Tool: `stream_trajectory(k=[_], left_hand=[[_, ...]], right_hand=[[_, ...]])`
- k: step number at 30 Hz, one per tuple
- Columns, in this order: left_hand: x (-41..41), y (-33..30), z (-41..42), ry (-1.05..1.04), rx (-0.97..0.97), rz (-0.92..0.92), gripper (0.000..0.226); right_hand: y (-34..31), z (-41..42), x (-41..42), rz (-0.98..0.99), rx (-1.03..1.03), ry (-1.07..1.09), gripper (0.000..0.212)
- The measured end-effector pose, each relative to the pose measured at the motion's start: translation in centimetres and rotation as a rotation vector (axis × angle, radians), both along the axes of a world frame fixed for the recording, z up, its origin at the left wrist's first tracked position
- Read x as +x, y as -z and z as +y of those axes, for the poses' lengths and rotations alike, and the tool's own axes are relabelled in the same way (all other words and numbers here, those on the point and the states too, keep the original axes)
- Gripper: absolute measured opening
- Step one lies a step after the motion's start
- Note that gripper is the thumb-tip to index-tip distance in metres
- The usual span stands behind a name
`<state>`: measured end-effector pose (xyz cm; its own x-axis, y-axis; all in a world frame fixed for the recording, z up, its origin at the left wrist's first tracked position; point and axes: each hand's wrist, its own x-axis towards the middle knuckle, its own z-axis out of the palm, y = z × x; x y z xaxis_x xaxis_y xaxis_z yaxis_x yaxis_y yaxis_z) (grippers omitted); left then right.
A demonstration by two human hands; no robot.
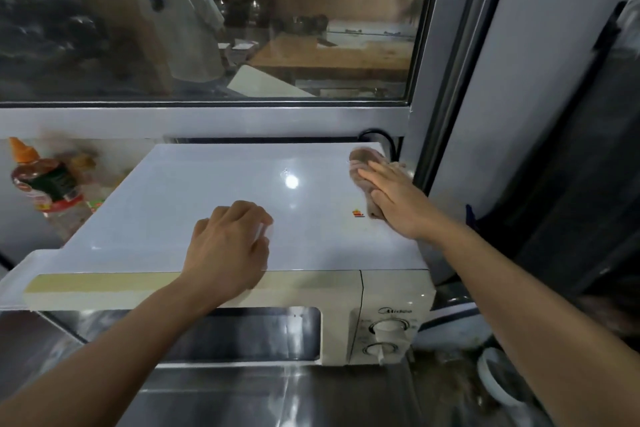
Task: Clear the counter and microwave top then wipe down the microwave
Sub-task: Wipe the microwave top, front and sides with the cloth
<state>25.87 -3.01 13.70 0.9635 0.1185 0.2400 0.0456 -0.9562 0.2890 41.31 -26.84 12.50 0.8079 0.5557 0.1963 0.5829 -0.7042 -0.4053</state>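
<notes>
A cream microwave point(221, 204) stands on a steel counter point(263, 395) below a window. Its flat white top is bare apart from a small red sticker point(358, 214). My right hand point(394, 199) lies flat on a brownish cloth point(363, 170) at the top's right rear corner, pressing it against the surface. My left hand point(228, 246) rests near the front middle of the top with its fingers curled under, and nothing shows in it. The door glass point(249, 333) and two dials point(386, 336) face me at the front.
A sauce bottle point(45, 187) with an orange cap stands left of the microwave beside other blurred packets. A black cable point(381, 137) runs behind the right rear corner. A grey frame and dark panel rise at the right. A white round object point(491, 381) sits low right.
</notes>
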Motion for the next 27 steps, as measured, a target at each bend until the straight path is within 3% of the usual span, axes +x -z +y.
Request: stream_trajectory(k=[7,12,16,21,27], left_hand=[[0.0,0.0,-0.1,0.007,-0.032,0.017,0.029],[-0.2,-0.5,1.4,0.072,-0.078,0.076,0.032],[-1.8,-0.9,4.0,0.016,-0.069,-0.008,0.024],[-3.9,-0.8,7.6,-0.05,0.007,0.022,0.02],[-3.9,-0.4,8.3,-0.055,-0.002,0.032,0.028]], right_hand=[[0.1,-3.4,-10.8,0.068,-0.021,-0.069,0.064],[-1.3,-3.5,-9.0,0.111,-0.088,-0.011,0.066],[-1.5,-0.1,-5.0,-0.008,-0.13,0.046,0.046],[-0.3,3.5,-6.9,0.002,-0.229,0.055,0.057],[-1.0,11.9,-14.4,-0.045,-0.116,-0.15,0.055]])
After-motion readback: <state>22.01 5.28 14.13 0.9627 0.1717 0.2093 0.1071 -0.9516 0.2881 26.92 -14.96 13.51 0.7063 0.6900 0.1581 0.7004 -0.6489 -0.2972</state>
